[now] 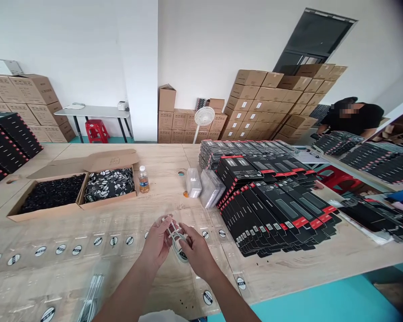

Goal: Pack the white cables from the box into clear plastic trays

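On my feed, the left hand [158,243] and right hand [199,255] meet over a coiled white cable [176,237], with the fingers of both curled together on its loops. A round black-and-white sticker [183,256] sits at the coil's lower end, just below the right fingers. Clear plastic sleeves [67,232] lie under and left of the fingers. Ahead of them I see two clear plastic cases [194,182], and ahead and right, stacked black boxes with red tabs [275,210].
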`<control>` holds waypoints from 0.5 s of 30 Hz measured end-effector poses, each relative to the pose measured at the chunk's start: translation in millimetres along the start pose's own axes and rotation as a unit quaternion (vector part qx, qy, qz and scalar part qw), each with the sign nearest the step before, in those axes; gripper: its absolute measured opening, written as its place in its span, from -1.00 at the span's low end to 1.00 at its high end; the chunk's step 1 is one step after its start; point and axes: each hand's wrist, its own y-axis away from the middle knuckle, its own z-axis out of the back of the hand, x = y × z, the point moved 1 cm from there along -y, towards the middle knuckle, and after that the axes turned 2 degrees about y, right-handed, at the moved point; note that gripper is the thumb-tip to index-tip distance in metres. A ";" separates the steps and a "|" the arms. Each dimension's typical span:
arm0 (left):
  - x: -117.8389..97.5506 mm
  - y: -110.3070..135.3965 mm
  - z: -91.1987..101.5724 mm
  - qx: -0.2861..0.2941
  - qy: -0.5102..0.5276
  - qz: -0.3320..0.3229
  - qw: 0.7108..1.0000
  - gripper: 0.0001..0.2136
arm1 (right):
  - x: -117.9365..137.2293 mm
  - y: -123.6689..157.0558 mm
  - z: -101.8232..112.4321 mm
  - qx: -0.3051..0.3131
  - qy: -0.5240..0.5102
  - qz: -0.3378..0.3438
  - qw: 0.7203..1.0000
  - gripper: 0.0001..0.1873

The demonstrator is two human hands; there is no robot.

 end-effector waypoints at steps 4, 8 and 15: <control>1.7 6.0 -1.0 0.093 -0.025 -0.031 0.995 -0.40 | 13.2 1.6 -4.6 -0.005 -0.120 -0.029 0.992 -0.57; 3.6 9.4 0.8 0.117 -0.028 -0.057 0.991 -0.29 | 22.7 4.8 0.5 0.029 -0.191 -0.031 0.981 -0.46; -4.5 9.9 1.5 0.110 -0.049 -0.042 0.992 -0.33 | 12.2 12.8 3.8 0.049 -0.252 -0.094 0.962 -0.20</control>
